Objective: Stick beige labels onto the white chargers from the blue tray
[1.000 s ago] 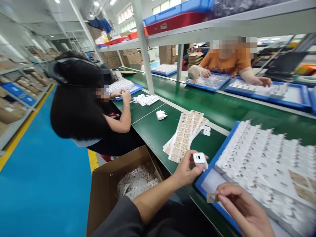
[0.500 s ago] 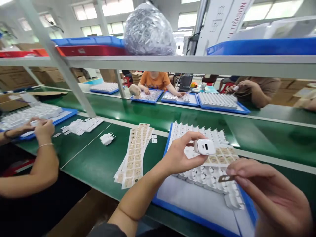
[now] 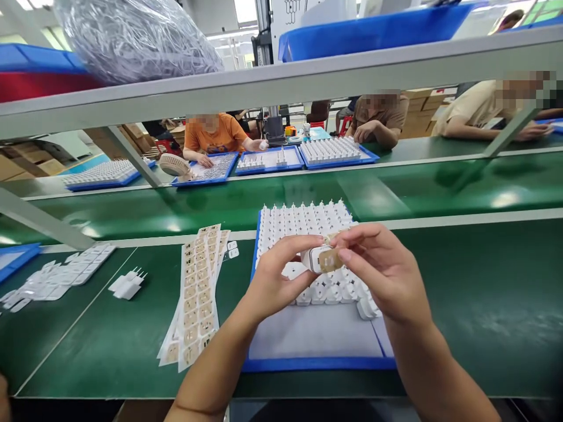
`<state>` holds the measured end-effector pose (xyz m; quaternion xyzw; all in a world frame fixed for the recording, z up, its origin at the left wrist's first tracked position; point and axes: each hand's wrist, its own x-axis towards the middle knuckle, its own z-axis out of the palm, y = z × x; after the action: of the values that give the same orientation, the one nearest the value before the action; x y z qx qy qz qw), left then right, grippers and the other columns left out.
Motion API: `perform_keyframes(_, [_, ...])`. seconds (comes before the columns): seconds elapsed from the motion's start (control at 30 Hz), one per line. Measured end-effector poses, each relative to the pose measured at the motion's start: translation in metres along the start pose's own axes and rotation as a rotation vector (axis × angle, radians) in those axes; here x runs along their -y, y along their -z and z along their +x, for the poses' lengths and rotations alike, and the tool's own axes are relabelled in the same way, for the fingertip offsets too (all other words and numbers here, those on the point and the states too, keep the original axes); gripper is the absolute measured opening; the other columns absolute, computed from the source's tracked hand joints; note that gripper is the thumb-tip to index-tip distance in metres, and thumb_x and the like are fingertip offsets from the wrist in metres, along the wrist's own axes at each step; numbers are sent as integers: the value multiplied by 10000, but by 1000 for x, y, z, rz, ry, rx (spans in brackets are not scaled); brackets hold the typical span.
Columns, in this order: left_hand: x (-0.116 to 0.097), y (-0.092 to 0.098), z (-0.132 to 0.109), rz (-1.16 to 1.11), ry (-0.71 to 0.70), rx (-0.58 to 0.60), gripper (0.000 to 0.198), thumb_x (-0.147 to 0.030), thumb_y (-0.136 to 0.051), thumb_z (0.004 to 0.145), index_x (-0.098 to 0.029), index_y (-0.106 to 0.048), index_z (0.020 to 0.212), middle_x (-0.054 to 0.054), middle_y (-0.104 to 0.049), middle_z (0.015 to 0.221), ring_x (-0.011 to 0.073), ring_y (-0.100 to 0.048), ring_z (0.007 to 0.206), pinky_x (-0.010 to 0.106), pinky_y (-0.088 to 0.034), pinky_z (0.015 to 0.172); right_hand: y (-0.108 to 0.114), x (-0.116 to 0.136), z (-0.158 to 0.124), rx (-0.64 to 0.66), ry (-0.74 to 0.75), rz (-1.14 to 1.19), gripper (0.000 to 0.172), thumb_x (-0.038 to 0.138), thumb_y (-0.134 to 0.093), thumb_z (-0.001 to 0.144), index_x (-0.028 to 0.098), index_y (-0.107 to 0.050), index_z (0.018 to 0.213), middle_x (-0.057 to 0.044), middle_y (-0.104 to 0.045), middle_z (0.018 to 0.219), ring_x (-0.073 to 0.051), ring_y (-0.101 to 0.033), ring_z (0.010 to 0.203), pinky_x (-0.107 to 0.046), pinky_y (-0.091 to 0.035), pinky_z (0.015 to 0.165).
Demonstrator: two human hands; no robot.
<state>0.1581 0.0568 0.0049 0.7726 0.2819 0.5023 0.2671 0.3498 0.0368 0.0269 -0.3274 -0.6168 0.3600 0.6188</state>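
Note:
My left hand (image 3: 277,275) grips a white charger plug (image 3: 311,259) by its sides, its port end turned to the right. Pinched in the fingers of my right hand (image 3: 382,269) is a small brown adhesive sticker (image 3: 329,260), held against that end face and covering part of it. Both hands are over a blue tray (image 3: 316,363) with rows of white chargers (image 3: 303,220) standing prongs up. Sheets of brown stickers (image 3: 200,287) lie to the left of the tray.
A loose white charger (image 3: 127,284) and a pile of white pieces (image 3: 61,272) lie farther left on the green bench (image 3: 109,346). A shelf beam (image 3: 264,82) crosses above. Opposite, co-workers sit behind more trays (image 3: 329,153), one in an orange shirt (image 3: 215,138).
My right hand has brought the sticker leftward onto the charger's port face; before, the two were apart. The view has swung to the right.

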Motion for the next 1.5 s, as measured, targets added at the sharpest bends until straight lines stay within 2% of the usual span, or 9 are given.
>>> perform_keyframes(0.17, [3,-4,0,-17,-43,-42,555,-17,-692,813,-297,-651,1290,51,-714,1266,219,-645,1211,231,-623,748,-6,-2,-1,1,-52,8,117,194,-703,927,270,-672,1010,-10,-694,954,-153,-671,890,-274,-579,801])
perform_keyframes(0.37, [2,-4,0,-8,-62,-47,525,-173,-766,848,-290,-630,1342,70,-692,1309,219,-653,1210,223,-642,759,-10,0,-1,-38,-49,8,121,179,-704,919,273,-686,994,-20,-696,980,-169,-675,946,-281,-598,807])
perform_keyframes(0.57, [0,-1,1,39,-82,-47,489,-244,-765,869,-272,-634,1339,81,-713,1267,219,-681,1158,219,-643,731,-10,0,-2,-40,-53,24,130,169,-700,919,270,-681,999,-20,-693,973,-171,-678,945,-278,-607,798])
perform_keyframes(1.13, [0,-1,0,49,-69,-46,493,-246,-765,871,-286,-629,1343,76,-702,1288,222,-673,1175,225,-646,735,-12,2,-3,-50,-36,-6,128,172,-703,910,263,-675,997,-20,-705,985,-157,-672,869,-288,-616,780])
perform_keyframes(1.5, [-1,-1,-2,36,-51,-36,489,-232,-765,869,-278,-632,1337,77,-696,1298,231,-662,1188,243,-651,746,-13,2,-3,-65,-42,-65,104,240,-719,908,267,-664,992,-31,-722,988,-197,-704,928,-330,-634,788])
